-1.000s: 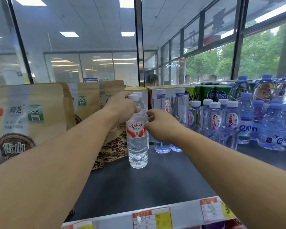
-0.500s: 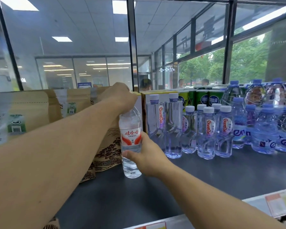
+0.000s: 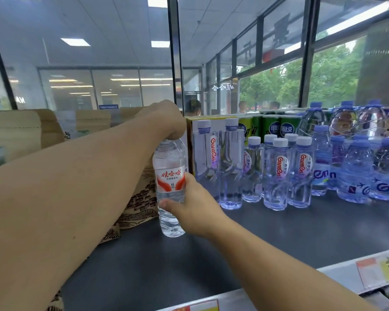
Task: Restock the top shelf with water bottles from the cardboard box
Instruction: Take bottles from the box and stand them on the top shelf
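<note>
On the dark top shelf (image 3: pixel 279 239), the left hand (image 3: pixel 164 122) clamped the water bottle (image 3: pixel 170 187) by its cap and the right hand (image 3: pixel 194 207) wrapped its lower body, so any careless shove risked toppling the neighbouring Ganten bottles (image 3: pixel 230 162).

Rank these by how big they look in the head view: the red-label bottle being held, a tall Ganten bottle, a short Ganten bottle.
1. Red-label bottle, though it stands nearest the camera, so unsure against the next.
2. Tall Ganten bottle, nearly alike in height.
3. Short Ganten bottle, clearly smallest.
</note>
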The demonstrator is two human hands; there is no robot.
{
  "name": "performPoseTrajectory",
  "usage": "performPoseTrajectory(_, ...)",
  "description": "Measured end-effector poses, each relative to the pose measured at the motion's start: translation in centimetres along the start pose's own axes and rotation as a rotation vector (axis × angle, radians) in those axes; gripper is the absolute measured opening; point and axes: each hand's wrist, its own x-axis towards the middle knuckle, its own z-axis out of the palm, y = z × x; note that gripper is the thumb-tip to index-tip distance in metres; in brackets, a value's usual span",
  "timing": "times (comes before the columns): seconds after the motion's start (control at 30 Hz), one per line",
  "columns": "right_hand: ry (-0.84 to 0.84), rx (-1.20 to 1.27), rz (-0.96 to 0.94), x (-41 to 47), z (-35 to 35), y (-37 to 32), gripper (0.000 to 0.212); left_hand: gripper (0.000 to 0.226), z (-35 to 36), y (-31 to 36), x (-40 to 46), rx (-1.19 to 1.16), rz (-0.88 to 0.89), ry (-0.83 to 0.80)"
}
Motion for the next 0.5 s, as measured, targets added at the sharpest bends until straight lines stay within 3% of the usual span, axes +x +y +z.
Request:
performPoseTrajectory(0.23, -0.017, 0.007, 0.017, -0.2, -0.7, 0.1, 0.059, 0.006, -0.5, 0.7, 1.0, 0.075, 0.075, -0.002)
performPoseTrajectory(0.33, -0.04, -0.001, 0.009, -0.2, -1.1, -0.1, 0.059, 0.015, -0.2, 0.1, 1.5, 0.077, 0.087, 0.0)
performPoseTrajectory(0.5, -0.049, 0.0, 0.019, -0.1, -1.2, 0.1, 0.059, 0.028, -0.1, -0.8, 2.6, -0.194, -0.042, -0.11)
